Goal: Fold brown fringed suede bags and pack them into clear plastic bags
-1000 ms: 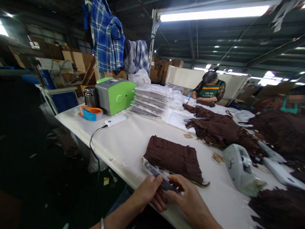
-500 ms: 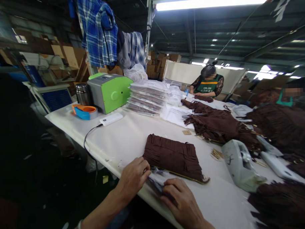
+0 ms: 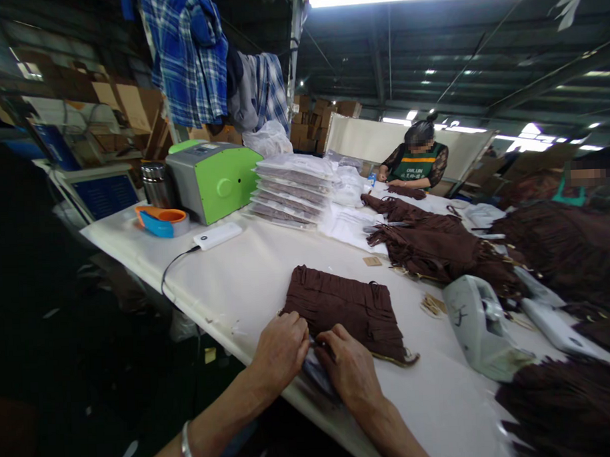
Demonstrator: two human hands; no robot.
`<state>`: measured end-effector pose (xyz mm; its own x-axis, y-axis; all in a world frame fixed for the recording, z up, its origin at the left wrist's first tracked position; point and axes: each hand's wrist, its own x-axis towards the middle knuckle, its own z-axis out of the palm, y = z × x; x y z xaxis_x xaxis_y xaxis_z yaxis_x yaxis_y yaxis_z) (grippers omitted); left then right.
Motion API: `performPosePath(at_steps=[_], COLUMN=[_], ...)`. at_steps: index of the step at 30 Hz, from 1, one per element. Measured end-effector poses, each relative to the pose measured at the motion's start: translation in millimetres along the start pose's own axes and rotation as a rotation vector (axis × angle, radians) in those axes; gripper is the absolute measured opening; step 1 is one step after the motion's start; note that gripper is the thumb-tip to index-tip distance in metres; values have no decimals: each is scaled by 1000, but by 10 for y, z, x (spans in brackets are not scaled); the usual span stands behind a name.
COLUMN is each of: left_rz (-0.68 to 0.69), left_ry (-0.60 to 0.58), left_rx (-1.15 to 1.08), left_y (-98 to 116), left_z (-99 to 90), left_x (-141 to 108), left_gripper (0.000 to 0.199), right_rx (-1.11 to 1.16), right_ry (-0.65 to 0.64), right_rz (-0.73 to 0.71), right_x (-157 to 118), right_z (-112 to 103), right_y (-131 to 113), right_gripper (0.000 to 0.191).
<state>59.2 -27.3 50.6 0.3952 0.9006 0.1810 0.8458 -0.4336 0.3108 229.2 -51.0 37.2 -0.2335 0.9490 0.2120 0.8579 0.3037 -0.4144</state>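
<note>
Both hands press together at the near edge of a white counter [image 3: 266, 270], at six o'clock. The left hand [image 3: 280, 350] and right hand [image 3: 351, 371] pinch a clear plastic bag [image 3: 315, 371] against the near edge of a folded brown fringed garment [image 3: 344, 309]. The slippery bag could slide off the counter's edge, or the fringe could snag at its mouth. A tape dispenser [image 3: 481, 329] sits at three o'clock.
</note>
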Motion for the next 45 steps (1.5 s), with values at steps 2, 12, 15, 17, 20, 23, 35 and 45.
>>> performPosePath(at_steps=[2,12,15,17,20,23,35,45], left_rz=[-18,33,26,23,16,-31,-70,-23], left_ry=[5,-4,22,22,-7,-28,25,137], left_rx=[12,-26,-57,-67,-14,91,-151,-502], left_y=[2,-3,-14,-18,-14,-13,-175,-417], left_z=[8,17,12,-3,-54,-107,-29,-118], left_x=[-1,1,-37,-58,-75,-84,-110,-130], left_gripper=[3,10,12,12,11,11,17,17], right_rx=[-12,10,-3,-14,-46,-68,425,787], right_ry=[4,-6,-2,13,32,21,1,107], right_rz=[4,-44,-57,-86,-125,-121,29,178], right_x=[-4,-26,-26,-13,18,41,131,374], right_z=[8,12,22,17,1,-8,20,123], right_y=[-1,0,4,-5,-37,-69,-253,-364], right_gripper=[9,11,11,8,6,18,14,14])
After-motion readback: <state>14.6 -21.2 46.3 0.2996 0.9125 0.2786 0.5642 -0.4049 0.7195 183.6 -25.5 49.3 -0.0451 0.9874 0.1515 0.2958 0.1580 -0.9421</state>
